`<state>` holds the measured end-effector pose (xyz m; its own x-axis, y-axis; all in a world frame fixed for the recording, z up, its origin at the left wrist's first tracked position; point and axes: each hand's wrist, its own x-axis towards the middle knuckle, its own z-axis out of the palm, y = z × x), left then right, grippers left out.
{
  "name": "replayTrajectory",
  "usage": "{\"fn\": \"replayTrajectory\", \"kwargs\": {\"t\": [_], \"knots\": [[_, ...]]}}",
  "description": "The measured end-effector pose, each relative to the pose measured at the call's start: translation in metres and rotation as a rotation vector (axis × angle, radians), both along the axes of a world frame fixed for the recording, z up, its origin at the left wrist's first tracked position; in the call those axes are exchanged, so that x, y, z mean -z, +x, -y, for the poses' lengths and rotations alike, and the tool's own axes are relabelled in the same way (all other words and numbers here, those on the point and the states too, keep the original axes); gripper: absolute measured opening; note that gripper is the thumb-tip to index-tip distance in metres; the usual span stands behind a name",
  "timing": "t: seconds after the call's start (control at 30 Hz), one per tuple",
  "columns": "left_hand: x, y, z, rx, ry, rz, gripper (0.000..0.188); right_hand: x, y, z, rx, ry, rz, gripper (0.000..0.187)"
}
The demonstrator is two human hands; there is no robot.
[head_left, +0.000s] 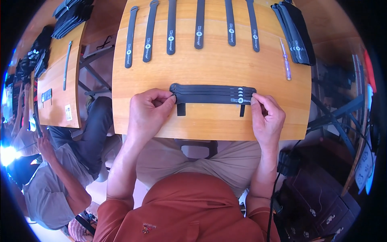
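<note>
A small fanned stack of dark grey storage straps lies crosswise near the front of the wooden table. My left hand pinches its left end between thumb and fingers. At the opposite end, the fingertips of my right hand close on the stack's edge. Two short black strips, a wider one at left and a narrower one at right, stick out toward me from under the stack. Farther back, several single straps are laid out lengthwise in a row, with white printing at their near ends.
A screwdriver with a clear purplish handle lies on the table at right. Beside it is a pile of black straps. At left, a second table holds more straps, and a person in grey sits there.
</note>
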<state>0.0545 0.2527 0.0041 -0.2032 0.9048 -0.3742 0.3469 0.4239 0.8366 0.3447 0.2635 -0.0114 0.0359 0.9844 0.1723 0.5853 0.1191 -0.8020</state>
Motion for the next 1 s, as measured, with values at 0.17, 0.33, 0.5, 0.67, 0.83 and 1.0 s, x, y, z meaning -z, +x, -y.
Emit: {"fn": "replayTrajectory", "kwargs": {"t": [0.17,0.33,0.5,0.67,0.83,1.0], "knots": [[0.0026,-0.0001,-0.0003,0.010,0.008,-0.004,0.013,0.0002,0.0005,0.0005,0.006,0.021,0.044,0.009],[0.0038,-0.0009,0.0000,0.027,0.034,-0.004,0.013,0.0012,-0.0022,0.0012,0.018,0.037,0.057,0.009],[0.0034,-0.0004,-0.0003,0.040,0.032,-0.030,0.013,0.0026,-0.0024,0.0022,0.028,0.049,0.074,0.009],[0.0062,-0.0008,0.0003,0.040,0.050,-0.023,0.013,0.0029,-0.0035,0.0025,0.037,0.035,0.076,0.009],[0.0077,-0.0016,0.0001,0.042,0.053,-0.031,0.013,0.0025,-0.0025,0.0025,0.037,0.037,0.084,0.010],[0.0091,-0.0015,0.0002,0.045,0.060,-0.044,0.013,0.0006,-0.0031,0.0029,0.035,0.037,0.102,0.010]]}}
